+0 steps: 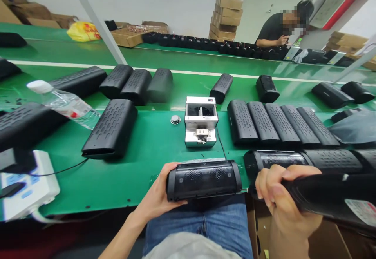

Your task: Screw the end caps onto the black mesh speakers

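My left hand (160, 194) grips the left end of a black portable speaker (204, 180), thumb on top and fingers under it. The speaker lies sideways at the table's front edge, its glossy face with two dotted patches turned toward me. My right hand (286, 196) is closed around a thick black handheld tool (329, 192). This tool bears a white and red label and runs out at the right edge, so its exact kind is unclear. Behind my right hand lies another speaker with a shiny face (282, 158). A small silver and white machine (201, 122) stands beyond the held speaker.
Several black speakers (242, 122) stand in a row at right; another (111, 127) is at left. A plastic bottle (69, 104) leans there, behind a white power strip (44, 176). A round metal piece (175, 119) sits beside the machine. Across the belt (188, 82), a person (273, 28) works.
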A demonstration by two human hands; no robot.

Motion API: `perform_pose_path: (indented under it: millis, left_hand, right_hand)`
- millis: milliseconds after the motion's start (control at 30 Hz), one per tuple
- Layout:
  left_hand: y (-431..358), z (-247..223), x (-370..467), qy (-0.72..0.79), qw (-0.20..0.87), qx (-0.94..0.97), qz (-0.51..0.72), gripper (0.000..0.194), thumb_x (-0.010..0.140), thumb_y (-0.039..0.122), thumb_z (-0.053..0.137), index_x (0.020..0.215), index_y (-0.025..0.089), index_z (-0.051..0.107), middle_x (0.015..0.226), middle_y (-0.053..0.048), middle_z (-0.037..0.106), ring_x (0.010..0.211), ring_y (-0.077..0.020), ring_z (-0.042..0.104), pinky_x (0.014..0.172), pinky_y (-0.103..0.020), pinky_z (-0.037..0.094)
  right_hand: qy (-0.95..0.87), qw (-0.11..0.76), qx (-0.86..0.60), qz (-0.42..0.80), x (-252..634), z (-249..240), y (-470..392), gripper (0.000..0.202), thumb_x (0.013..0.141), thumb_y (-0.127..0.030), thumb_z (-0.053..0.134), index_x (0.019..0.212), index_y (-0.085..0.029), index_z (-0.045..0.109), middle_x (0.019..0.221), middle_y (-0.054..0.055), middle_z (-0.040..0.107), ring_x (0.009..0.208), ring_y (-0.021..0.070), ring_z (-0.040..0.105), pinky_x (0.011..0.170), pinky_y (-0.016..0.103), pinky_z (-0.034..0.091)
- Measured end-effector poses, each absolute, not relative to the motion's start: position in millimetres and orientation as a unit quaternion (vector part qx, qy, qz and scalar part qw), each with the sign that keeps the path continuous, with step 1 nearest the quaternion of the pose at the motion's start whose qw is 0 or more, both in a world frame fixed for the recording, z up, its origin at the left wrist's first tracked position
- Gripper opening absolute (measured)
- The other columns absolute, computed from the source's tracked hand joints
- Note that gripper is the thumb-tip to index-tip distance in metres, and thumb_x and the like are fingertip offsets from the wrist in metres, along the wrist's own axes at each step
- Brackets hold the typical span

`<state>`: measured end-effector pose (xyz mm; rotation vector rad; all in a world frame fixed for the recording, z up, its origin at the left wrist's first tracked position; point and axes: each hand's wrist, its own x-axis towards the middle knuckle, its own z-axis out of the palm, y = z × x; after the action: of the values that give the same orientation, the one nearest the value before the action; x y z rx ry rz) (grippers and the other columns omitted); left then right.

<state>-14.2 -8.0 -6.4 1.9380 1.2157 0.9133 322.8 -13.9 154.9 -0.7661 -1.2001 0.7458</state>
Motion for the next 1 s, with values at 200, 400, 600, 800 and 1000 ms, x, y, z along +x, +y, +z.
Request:
perform_pose_path:
  millis: [200, 400, 600, 800, 1000]
  left_hand:
    - [-8, -4, -14, 0.493, 0.338, 0.731, 0.329, 0.109, 0.077, 0.032, 0.103, 0.165, 0.041, 0.038, 0.161, -0.011, 0.062, 0.140, -0.0374, 0.075, 0.118, -0.055, 0.066]
    - [-4, 8, -11, 0.519, 0.348, 0.727, 0.285, 0.123, 0.078, 0.033, 0.100, 0.176, 0.037, 0.026, 0.164, -0.015, 0.061, 0.142, -0.0394, 0.075, 0.123, -0.060, 0.062]
    - [-15, 10, -33, 0.514, 0.294, 0.719, 0.364, 0.098, 0.077, 0.036, 0.099, 0.162, 0.037, 0.048, 0.157, -0.012, 0.064, 0.138, -0.0399, 0.074, 0.121, -0.061, 0.063]
    - [36, 58, -79, 0.559, 0.123, 0.634, 0.521, 0.101, 0.084, 0.062, 0.097, 0.165, 0.035, 0.044, 0.145, -0.009, 0.062, 0.132, -0.0342, 0.073, 0.119, -0.057, 0.064]
    - [208, 127, -23, 0.585, 0.025, 0.590, 0.557, 0.102, 0.088, 0.044, 0.098, 0.166, 0.025, 0.033, 0.161, -0.015, 0.055, 0.152, -0.0329, 0.059, 0.135, -0.053, 0.047]
  right_hand:
    - [-0.545, 0.688, -0.329, 0.349, 325, 149, -8, 0.018, 0.107, -0.013, 0.070, 0.115, -0.025, 0.058, 0.070, -0.009, 0.054, 0.052, 0.0069, 0.053, 0.053, 0.019, 0.048]
    - [-0.574, 0.651, -0.312, 0.386, 329, 165, 7, 0.022, 0.104, -0.020, 0.078, 0.121, -0.022, 0.064, 0.071, -0.006, 0.061, 0.050, 0.0095, 0.057, 0.050, 0.022, 0.051]
    - [-0.510, 0.752, -0.243, 0.339, 374, 216, -22, 0.023, 0.099, -0.022, 0.079, 0.118, -0.025, 0.066, 0.063, -0.010, 0.051, 0.040, 0.0088, 0.044, 0.043, 0.023, 0.044]
    - [-0.475, 0.730, -0.211, 0.444, 398, 163, -40, 0.019, 0.101, -0.037, 0.077, 0.114, -0.028, 0.067, 0.056, -0.011, 0.042, 0.030, 0.0069, 0.024, 0.031, 0.021, 0.030]
    - [-0.307, 0.711, -0.351, 0.527, 391, 68, -69, 0.019, 0.100, -0.039, 0.076, 0.114, -0.031, 0.067, 0.061, -0.006, 0.039, 0.041, 0.0119, 0.037, 0.040, 0.024, 0.042]
